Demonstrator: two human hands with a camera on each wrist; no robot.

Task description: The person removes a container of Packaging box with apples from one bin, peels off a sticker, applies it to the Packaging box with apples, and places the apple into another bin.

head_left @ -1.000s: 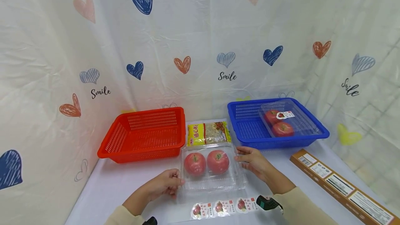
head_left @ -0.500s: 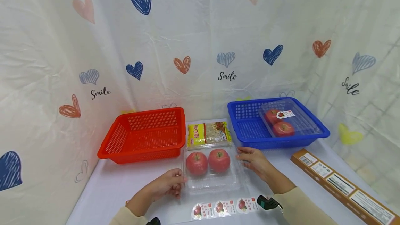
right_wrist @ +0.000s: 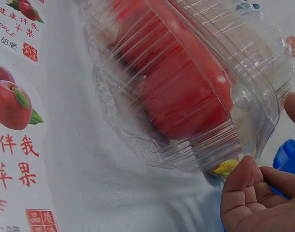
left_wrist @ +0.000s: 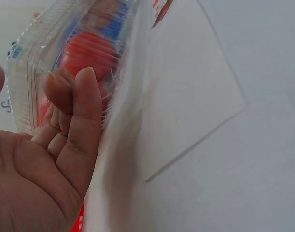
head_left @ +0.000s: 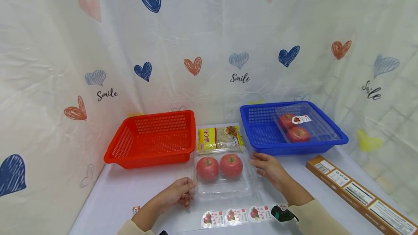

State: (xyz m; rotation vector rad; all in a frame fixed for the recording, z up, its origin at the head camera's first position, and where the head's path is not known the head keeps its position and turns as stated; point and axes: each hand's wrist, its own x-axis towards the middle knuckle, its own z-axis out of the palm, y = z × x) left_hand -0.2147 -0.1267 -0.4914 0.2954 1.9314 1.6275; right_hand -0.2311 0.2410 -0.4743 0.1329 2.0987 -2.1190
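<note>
A clear plastic clamshell box (head_left: 225, 188) with two red apples (head_left: 208, 168) inside lies across the middle of the white table. My left hand (head_left: 177, 191) holds its left edge, thumb toward the box and fingers bent. At the right edge, my right hand (head_left: 269, 169) pinches the rim; in the right wrist view, thumb and fingertips meet the corner of the ribbed box (right_wrist: 205, 72). The left wrist view has the left fingers (left_wrist: 84, 111) in front of the ribbed wall, partly hiding the apples. Just nearer than the box runs a strip of apple stickers (head_left: 236, 216).
A red basket (head_left: 156, 159) stands at back left. The blue basket (head_left: 261, 148) at back right holds another apple box with a sticker (head_left: 302, 119). Between them lies a yellow food packet (head_left: 220, 138). A long brown carton (head_left: 362, 195) lies along the right side.
The apple box has come down slightly and shifted a little right, with both hands staying at its edges. The view has shifted slightly. A small orange-edged label now shows beside the left wrist.
</note>
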